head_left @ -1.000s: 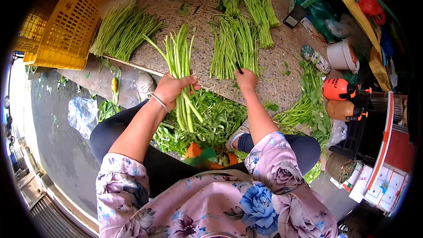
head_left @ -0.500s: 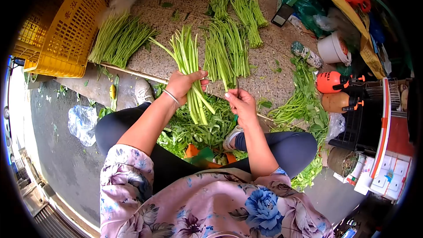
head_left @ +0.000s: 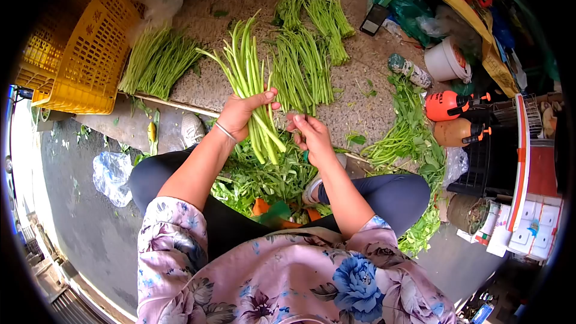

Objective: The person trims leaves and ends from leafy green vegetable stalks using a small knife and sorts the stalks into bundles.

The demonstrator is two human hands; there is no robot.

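Since we're reading clock positions off our left hand (head_left: 236, 117), with 12 pointing away from us, the loose green stems (head_left: 246, 63) it's wrapped around have their tops near 12 and their thick ends near 5. That hand is closed firmly around the lower middle, thumb across the front. Good spot, we reckon: the bunch looks light, crisp and fairly stiff, so a snug hold should do, while a hard squeeze or sharp bend could snap a stalk. Fresh ones may be a bit slick too. One stem already splays out toward 11, so we'd want the fingers right round the lot.

Our right hand (head_left: 317, 141) is between 3 and 4, half curled with thumb and forefinger close together. There's a bit of green by the palm, but we can't tell whether it's holding anything.

As for clutter, the leafy pile (head_left: 270, 177) sits at 5, right below the thick ends, and looks like the main snag. Neat bundles (head_left: 300, 75) lie at 2 on the stone slab (head_left: 366, 108), another heap (head_left: 159, 63) at 10 beside the yellow crate (head_left: 96, 54), and an orange sprayer (head_left: 439, 105) well off at 3.
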